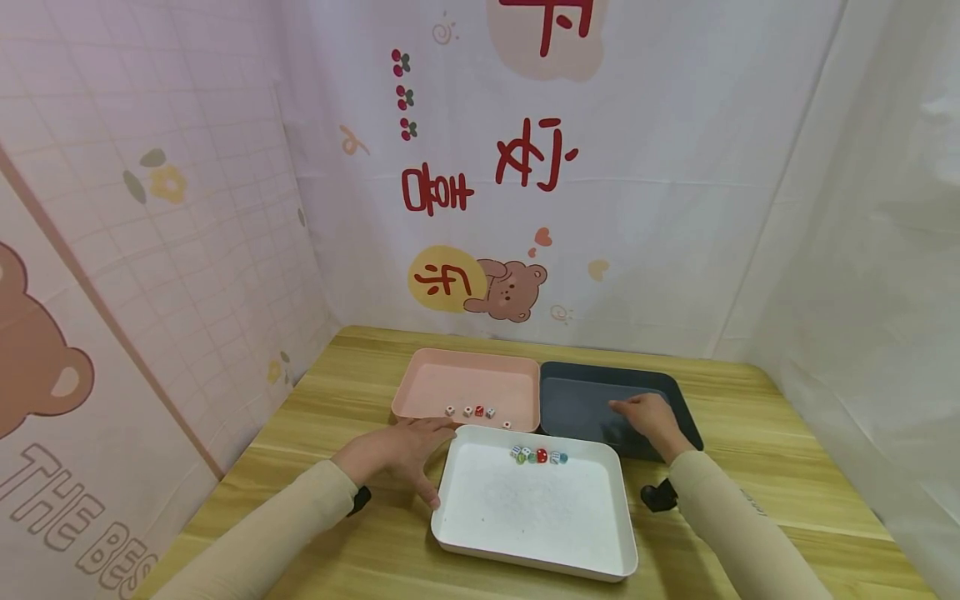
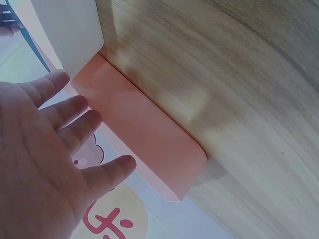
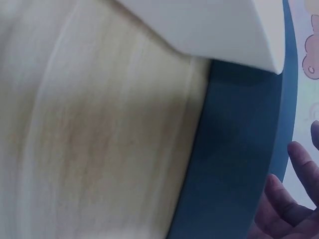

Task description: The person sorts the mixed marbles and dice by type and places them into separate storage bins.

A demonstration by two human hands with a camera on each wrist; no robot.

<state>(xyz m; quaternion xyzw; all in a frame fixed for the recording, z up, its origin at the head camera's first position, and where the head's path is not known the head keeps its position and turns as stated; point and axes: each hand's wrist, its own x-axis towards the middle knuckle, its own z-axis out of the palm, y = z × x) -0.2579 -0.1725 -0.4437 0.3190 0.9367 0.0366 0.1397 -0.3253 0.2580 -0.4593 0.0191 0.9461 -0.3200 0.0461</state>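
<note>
My left hand [image 1: 408, 454] spreads its fingers at the upper left corner of the white tray [image 1: 525, 517], thumb right by its left side. That hand [image 2: 45, 159] holds nothing. My right hand [image 1: 651, 418] is over the dark blue tray [image 1: 592, 375], its thumb and index fingertips close together; whether a small thing is between them I cannot tell. In the right wrist view, only some bent fingers [image 3: 304, 172] show at the edge. A red die [image 1: 542, 456] lies among several white, green and blue dice along the white tray's far side.
Left of the dark blue tray stands a pink tray [image 1: 465, 358], holding a red die [image 1: 479, 411] and several white ones near its front. All three trays sit close together on a wooden table [image 1: 360, 375]. Printed white curtains [image 1: 637, 208] hang at the back and sides.
</note>
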